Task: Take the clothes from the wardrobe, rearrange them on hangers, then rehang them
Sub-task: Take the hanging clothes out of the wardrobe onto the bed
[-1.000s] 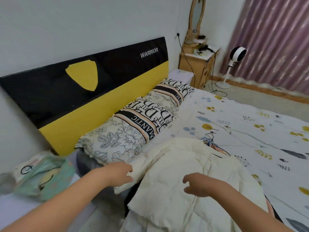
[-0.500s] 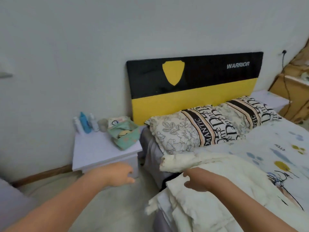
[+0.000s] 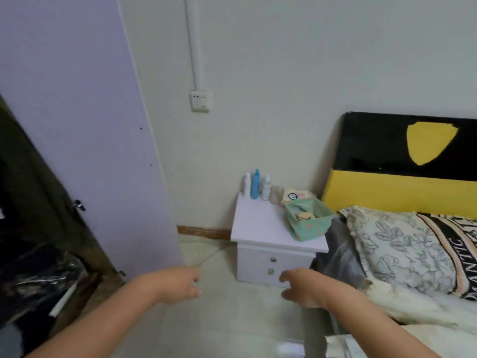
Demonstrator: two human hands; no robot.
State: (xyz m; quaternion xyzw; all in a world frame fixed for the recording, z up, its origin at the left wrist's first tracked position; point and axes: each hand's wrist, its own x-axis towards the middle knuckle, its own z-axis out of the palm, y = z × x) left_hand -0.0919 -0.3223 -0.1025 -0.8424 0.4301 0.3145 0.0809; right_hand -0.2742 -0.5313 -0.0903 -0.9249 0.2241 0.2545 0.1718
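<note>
My left hand (image 3: 178,285) and my right hand (image 3: 303,289) hang in front of me over the floor, fingers loosely curled, holding nothing. The cream garment (image 3: 402,310) lies crumpled on the bed's near edge at the lower right, just right of my right forearm. The open wardrobe (image 3: 31,228) is at the far left, dark inside, with dark clothing and a shiny black plastic cover (image 3: 38,277) visible. Its lilac door (image 3: 77,125) stands open beside it. No hanger is visible.
A white bedside table (image 3: 273,239) stands ahead with several bottles (image 3: 255,184) and a green fabric bag (image 3: 307,220) on it. The bed with patterned pillows (image 3: 413,251) and a black-and-yellow headboard (image 3: 402,161) fills the right. Pale floor (image 3: 219,319) lies between wardrobe and bed.
The view has swung left from the bed toward the wardrobe. Both hands have come off the cream garment, which stays on the bed, and now hang over the floor.
</note>
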